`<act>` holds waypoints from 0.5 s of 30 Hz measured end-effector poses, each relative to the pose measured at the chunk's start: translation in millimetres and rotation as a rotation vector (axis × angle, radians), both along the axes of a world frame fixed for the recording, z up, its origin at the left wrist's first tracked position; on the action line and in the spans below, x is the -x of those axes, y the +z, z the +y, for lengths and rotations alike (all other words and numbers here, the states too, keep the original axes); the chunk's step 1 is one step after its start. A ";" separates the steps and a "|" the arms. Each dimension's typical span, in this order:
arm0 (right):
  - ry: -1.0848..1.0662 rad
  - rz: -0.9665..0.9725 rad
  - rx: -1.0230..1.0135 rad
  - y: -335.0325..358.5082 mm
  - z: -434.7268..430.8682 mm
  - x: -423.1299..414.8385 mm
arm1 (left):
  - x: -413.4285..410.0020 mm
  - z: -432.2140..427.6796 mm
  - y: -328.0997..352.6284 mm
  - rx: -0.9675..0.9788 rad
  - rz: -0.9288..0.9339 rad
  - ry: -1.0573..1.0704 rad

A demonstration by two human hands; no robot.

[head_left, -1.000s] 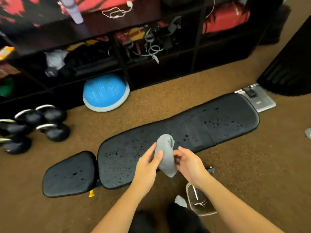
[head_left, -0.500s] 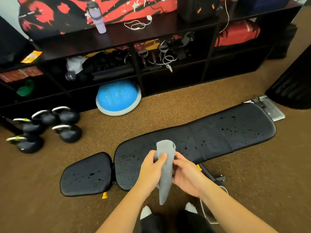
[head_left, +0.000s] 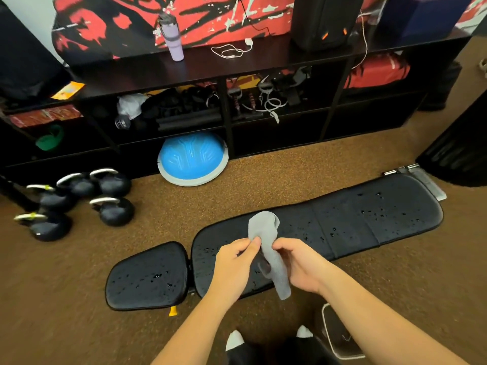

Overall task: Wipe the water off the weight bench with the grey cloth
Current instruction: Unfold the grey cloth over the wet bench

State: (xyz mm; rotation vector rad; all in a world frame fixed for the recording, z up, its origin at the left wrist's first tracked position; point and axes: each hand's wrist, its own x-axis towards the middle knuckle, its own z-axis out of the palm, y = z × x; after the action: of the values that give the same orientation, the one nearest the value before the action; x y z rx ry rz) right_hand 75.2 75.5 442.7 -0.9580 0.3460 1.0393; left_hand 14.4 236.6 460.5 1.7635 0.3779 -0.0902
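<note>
A black weight bench (head_left: 355,219) lies flat on the brown carpet, its long pad and its small seat pad (head_left: 147,277) both speckled with water drops. I hold a grey cloth (head_left: 266,238) bunched in the air above the long pad's left end. My left hand (head_left: 234,264) pinches the cloth's upper part between thumb and fingers. My right hand (head_left: 300,267) grips the hanging strip, whose tail dangles below my palm.
Several black kettlebells (head_left: 110,209) stand on the carpet at the left. A blue balance dome (head_left: 192,159) leans on a dark shelf unit (head_left: 226,122) behind the bench. A lilac bottle (head_left: 172,38) stands on top. My feet (head_left: 234,341) are at the bench's near side.
The view has tilted up and back, showing more of the shelf. Both hands kept hold of the cloth, which has stretched from a bunch into a longer hanging strip.
</note>
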 end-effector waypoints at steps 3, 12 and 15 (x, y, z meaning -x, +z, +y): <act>0.078 -0.215 0.120 3.4 10.3 3.5 | 7.7 10.4 4.0 0.104 -0.032 0.063; -0.033 -0.040 -0.024 0.9 22.7 10.7 | 13.8 39.1 2.0 0.413 0.133 0.271; 0.154 0.091 0.040 4.3 26.7 12.8 | 14.2 43.4 -2.0 0.416 0.140 0.221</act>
State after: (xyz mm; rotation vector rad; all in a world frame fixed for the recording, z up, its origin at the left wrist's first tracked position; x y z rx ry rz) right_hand 62.4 102.1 446.9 -0.9873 0.3739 1.2231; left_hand 0.3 280.0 458.5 1.3002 0.6075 -0.1256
